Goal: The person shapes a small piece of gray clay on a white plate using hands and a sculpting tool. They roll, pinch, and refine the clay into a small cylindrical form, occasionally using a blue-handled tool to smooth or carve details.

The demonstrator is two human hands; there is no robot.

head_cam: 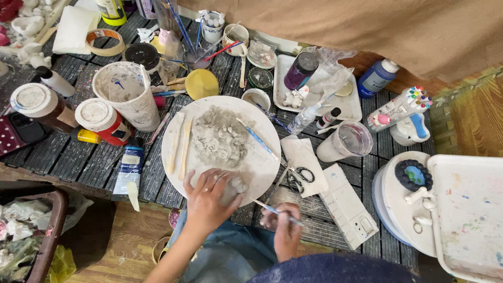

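Observation:
My left hand [208, 198] grips a small pale grey clay figure [234, 187] at the near edge of a round white board [262, 162]. A heap of grey clay [220, 137] lies in the middle of that board, with two flat wooden sticks [178, 145] on its left side and a blue-handled brush [257, 138] on its right. My right hand [285, 225] holds a thin blue-handled brush [270, 208], its tip pointing toward the figure. Both hands hover over my lap at the low dark slatted table's [78, 162] front edge.
Paint jars [103, 121], a clay-smeared bucket [128, 94], a paint tube [129, 165], tape [105, 42] and cups crowd the left and back. Scissors [300, 177] on paper and a white palette [348, 205] lie right of the board. White trays [469, 209] stand at far right, a bin [31, 236] at bottom left.

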